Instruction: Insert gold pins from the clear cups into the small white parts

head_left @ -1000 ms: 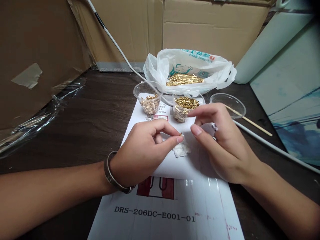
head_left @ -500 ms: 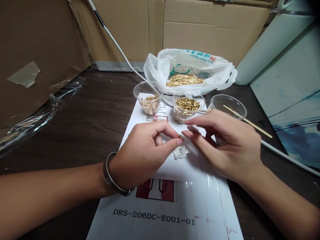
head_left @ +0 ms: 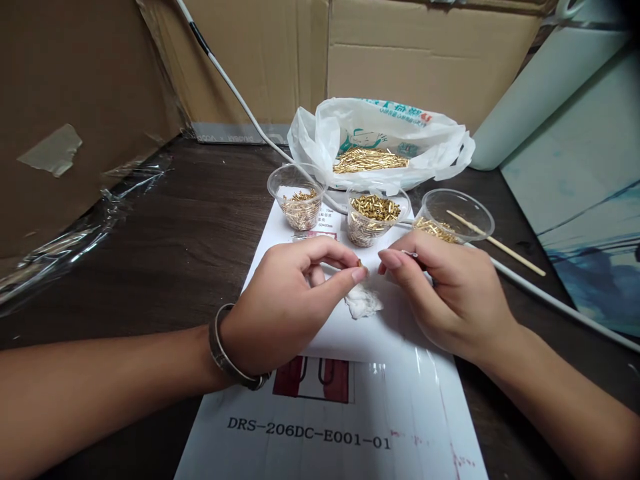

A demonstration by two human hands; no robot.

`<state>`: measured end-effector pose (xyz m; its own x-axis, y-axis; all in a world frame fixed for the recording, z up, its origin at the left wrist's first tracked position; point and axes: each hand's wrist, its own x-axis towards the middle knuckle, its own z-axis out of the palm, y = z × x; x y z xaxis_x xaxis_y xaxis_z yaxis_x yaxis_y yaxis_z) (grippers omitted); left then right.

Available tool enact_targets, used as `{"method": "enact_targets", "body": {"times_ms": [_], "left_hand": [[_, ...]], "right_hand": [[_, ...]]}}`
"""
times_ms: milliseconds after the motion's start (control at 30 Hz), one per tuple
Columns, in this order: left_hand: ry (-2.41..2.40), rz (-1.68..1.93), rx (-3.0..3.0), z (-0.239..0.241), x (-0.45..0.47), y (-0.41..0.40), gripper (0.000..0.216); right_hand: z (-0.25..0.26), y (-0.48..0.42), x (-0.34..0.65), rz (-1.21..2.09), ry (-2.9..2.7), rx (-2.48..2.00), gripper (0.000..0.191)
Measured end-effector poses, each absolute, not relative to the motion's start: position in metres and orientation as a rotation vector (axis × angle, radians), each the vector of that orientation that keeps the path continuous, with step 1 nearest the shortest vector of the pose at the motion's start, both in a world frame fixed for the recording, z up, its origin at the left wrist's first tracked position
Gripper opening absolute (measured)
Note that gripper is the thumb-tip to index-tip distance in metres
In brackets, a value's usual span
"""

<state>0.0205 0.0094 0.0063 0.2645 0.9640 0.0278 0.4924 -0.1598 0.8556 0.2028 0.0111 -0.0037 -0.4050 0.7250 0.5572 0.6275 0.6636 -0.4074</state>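
Note:
Thumb and forefinger of my left hand [head_left: 295, 300] pinch a tiny brass-coloured piece [head_left: 360, 264] over the white sheet. Just to its right, my right hand [head_left: 445, 293] is closed, its thumb bent against the forefinger. A thin silvery metal thing [head_left: 410, 253] peeks out of that hand; most of it is hidden, so its kind does not show. Below the fingertips lies a crumpled white tissue [head_left: 364, 303]. Beyond the hands stand a clear cup of short brass tubes [head_left: 376, 210] and a clear cup of small gold-coloured pins [head_left: 300, 207].
Farther back sits a white plastic bag [head_left: 440, 147] holding long golden pins [head_left: 370, 160]. A third clear cup [head_left: 480, 220] with golden pins and a wooden stick [head_left: 515, 253] is at right. A white cable [head_left: 240, 97] crosses the table; cardboard [head_left: 430, 60] walls the back.
My right thumb and forefinger have come together, and the silvery thing in that hand has turned. My left hand keeps its pinch, nearly still. More of the right-hand cup's pins now shows.

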Motion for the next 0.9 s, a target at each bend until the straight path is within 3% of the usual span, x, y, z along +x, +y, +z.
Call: {"method": "enact_targets", "body": {"times_ms": [133,900], "left_hand": [[1.319,0.793,1.769,0.0059,0.0196,0.0089,0.016],[1.315,0.808,1.932,0.0061,0.0193,0.0109,0.012]], "right_hand": [[-0.0045,0.0114,0.2028,0.173,-2.145,-1.024,0.007],[-0.0043,0.0104,0.2039,0.165,-2.148,-1.029,0.007]]}}
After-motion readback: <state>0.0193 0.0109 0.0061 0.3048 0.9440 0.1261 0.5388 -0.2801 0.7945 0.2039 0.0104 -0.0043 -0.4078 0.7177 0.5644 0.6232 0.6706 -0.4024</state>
